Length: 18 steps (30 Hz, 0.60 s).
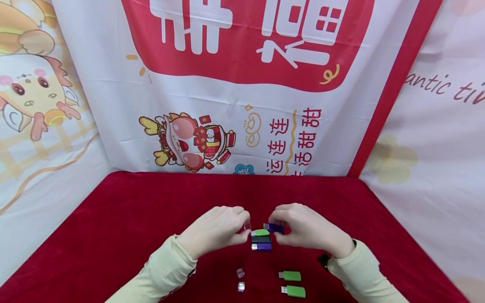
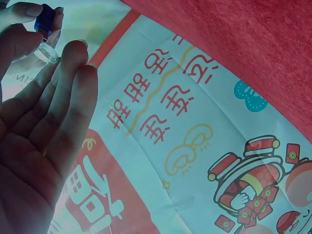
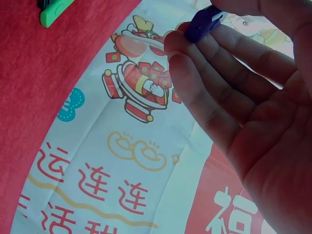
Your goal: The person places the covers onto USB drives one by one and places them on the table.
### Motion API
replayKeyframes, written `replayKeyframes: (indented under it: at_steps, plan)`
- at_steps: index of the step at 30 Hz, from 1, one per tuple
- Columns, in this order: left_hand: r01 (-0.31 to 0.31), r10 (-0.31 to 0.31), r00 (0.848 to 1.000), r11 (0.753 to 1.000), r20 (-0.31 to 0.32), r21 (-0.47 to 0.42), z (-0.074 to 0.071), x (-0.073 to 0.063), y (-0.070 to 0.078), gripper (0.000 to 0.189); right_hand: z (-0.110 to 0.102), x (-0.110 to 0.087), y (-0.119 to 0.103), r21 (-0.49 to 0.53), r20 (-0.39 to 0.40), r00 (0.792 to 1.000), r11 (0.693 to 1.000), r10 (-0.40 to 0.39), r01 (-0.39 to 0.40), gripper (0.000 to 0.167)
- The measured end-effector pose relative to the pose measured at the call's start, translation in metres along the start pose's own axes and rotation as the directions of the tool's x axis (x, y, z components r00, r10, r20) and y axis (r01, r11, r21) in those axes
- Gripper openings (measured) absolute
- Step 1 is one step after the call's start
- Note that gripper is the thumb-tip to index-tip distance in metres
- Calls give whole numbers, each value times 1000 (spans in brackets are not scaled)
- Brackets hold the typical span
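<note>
Between thumb and fingers my left hand (image 1: 219,227) pinches a small clear cap (image 1: 247,226), which shows as a transparent ring-like piece in the left wrist view. My right hand (image 1: 305,227) holds a purple USB flash drive (image 1: 275,228), its metal plug pointing left toward the cap. A short gap separates the cap from the plug in the head view. Just below the hands lie a green flash drive (image 1: 262,232), a black one (image 1: 261,239) and another purple one (image 1: 263,246), stacked in a row with plugs to the left.
Nearer the front edge are two loose clear caps, the upper cap (image 1: 240,273) and the lower cap (image 1: 241,287). To their right lie two green flash drives, one (image 1: 291,275) above the other (image 1: 295,291). A black object (image 1: 323,259) sits by the right wrist on the red cloth (image 1: 151,198).
</note>
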<state>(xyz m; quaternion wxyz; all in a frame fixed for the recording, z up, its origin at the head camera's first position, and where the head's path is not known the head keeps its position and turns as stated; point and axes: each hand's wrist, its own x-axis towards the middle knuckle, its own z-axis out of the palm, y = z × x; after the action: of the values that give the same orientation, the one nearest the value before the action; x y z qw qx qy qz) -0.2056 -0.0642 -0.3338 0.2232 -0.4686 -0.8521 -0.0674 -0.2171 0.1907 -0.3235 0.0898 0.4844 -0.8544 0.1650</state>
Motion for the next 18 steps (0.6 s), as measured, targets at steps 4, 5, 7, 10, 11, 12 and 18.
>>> replayKeyframes:
  at_steps: [4, 5, 7, 10, 11, 12, 18]
  plan:
    - [4, -4, 1000, 1000, -2, -6, 0, 1, 0, 12, 0, 0, 0, -7, -4, 1000, 1000, -1, 1, 13]
    - [5, -5, 1000, 1000, -2, -5, -1, 1, 0, 13, 0, 0, 0, -8, -5, 1000, 1000, -1, 1, 13]
    - [8, -8, 1000, 1000, -2, 0, -1, 1, 0, 13, 0, 0, 1, -11, -9, 1000, 1000, -5, 5, 14]
    - [11, -11, 1000, 1000, 0, 7, -3, 1, 0, 12, -1, 1, 1, -13, -16, 1000, 1000, -9, 9, 14]
    - [13, -13, 1000, 1000, 4, 6, -3, 1, 0, 13, -1, 1, 1, -14, -18, 1000, 1000, -9, 9, 15]
    - [16, -16, 1000, 1000, 8, 4, -3, 1, 0, 13, -1, 1, 1, -13, -20, 1000, 1000, -10, 10, 15]
    - [35, -33, 998, 999, 47, -38, -3, 0, 0, 13, 0, 0, 1, -12, -24, 1000, 1000, -7, 7, 16]
